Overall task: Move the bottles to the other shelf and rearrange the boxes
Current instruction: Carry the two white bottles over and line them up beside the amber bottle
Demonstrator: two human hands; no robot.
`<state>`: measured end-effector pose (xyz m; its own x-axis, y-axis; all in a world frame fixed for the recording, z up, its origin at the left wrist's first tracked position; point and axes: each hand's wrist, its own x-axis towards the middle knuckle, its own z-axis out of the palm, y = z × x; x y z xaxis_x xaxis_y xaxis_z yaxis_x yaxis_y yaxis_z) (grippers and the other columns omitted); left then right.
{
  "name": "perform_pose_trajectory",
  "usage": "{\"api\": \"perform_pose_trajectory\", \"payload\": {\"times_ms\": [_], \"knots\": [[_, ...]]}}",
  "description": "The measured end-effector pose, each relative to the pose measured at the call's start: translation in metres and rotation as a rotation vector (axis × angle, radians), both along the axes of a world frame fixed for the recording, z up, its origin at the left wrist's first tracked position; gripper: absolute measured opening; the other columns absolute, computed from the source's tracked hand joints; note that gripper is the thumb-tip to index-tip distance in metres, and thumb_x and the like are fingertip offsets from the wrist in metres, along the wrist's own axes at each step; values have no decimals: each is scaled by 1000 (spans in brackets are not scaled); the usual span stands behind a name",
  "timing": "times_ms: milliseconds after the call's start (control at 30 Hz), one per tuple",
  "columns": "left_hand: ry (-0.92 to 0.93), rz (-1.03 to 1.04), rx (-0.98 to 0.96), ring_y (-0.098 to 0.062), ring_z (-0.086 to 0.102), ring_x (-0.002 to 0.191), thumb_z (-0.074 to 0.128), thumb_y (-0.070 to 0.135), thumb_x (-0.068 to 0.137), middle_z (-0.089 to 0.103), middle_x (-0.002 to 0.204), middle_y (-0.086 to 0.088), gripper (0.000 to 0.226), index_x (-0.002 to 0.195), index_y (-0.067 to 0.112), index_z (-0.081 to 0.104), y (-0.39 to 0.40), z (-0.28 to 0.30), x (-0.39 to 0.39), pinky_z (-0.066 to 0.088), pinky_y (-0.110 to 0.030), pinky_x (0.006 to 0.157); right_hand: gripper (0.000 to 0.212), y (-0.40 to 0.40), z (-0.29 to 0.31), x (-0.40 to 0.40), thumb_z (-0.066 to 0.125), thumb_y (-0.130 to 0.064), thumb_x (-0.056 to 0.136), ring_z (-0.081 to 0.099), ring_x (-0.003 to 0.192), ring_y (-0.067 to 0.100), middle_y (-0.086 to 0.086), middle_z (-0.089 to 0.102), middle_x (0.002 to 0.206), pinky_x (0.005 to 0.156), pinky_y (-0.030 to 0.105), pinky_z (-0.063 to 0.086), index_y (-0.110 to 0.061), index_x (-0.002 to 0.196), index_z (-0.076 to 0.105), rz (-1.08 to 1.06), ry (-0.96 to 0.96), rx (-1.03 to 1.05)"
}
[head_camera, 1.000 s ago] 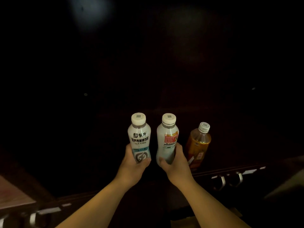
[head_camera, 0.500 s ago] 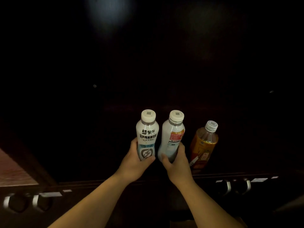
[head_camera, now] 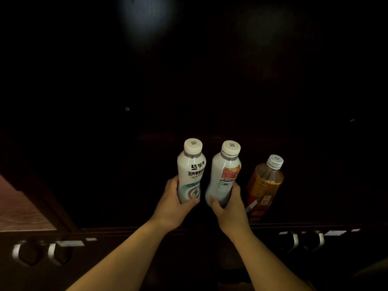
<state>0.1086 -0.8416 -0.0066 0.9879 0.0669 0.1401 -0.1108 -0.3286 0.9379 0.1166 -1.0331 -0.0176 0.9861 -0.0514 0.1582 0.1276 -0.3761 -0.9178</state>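
My left hand (head_camera: 173, 203) grips the lower part of a white bottle with black lettering and a blue-grey label (head_camera: 190, 173). My right hand (head_camera: 230, 204) grips a second white bottle with a red label (head_camera: 225, 175), just to the right of the first. Both bottles are upright, white caps on, close side by side inside a very dark shelf. An amber tea bottle (head_camera: 265, 185) with a white cap stands alone to the right, leaning slightly, apart from my right hand. No boxes are visible.
The dark shelf front edge (head_camera: 294, 226) runs below the bottles, with white price tags and round metal-rimmed holders (head_camera: 294, 241) under it. More holders (head_camera: 56, 252) sit at lower left. A reddish wooden surface (head_camera: 19, 208) shows at the far left. The shelf interior is black.
Both hands with their bottles have shifted slightly right and up in view, and the left bottle has drifted a little apart from the right one. The amber bottle stays put.
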Motion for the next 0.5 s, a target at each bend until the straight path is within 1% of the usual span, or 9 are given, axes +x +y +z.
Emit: {"api": "perform_pose_trajectory", "payload": {"times_ms": [100,133,233,333,433,500], "knots": [[-22,17,34,2,51,111,83,33,76,44,129,10,71,129,46,37,-1,0,0,42,-11,83,68,0,0,0,73,-27,88,44,107,-29,-28,52,120,77,2,39,-41,141,32,3,-3,0],[-25,21,43,2,50,110,83,33,76,43,128,10,71,129,45,37,-1,0,1,41,-10,81,68,0,0,0,73,-26,88,45,107,-28,-27,52,120,77,3,39,-40,141,33,3,-4,2],[-31,25,61,0,52,110,82,33,77,43,129,8,71,132,41,39,0,-1,1,43,-12,80,69,0,1,0,73,-27,88,45,106,-27,-27,52,120,80,5,39,-39,142,33,0,-1,3],[-28,13,46,-1,54,110,81,34,78,45,129,8,70,135,39,41,1,-1,2,45,-13,81,68,0,2,-1,73,-28,88,45,107,-27,-27,52,121,79,4,39,-46,138,32,2,5,2],[-26,-7,33,-1,55,111,80,37,78,47,128,11,66,129,48,40,2,-1,1,46,-15,84,69,0,2,0,76,-28,85,46,107,-25,-27,52,120,80,7,39,-50,134,31,-19,19,7],[-27,-23,32,6,53,110,80,39,78,46,127,17,64,121,60,36,3,0,1,45,-10,80,72,0,2,1,79,-30,82,49,109,-19,-26,51,122,84,12,40,-49,134,33,-22,23,27]]}}
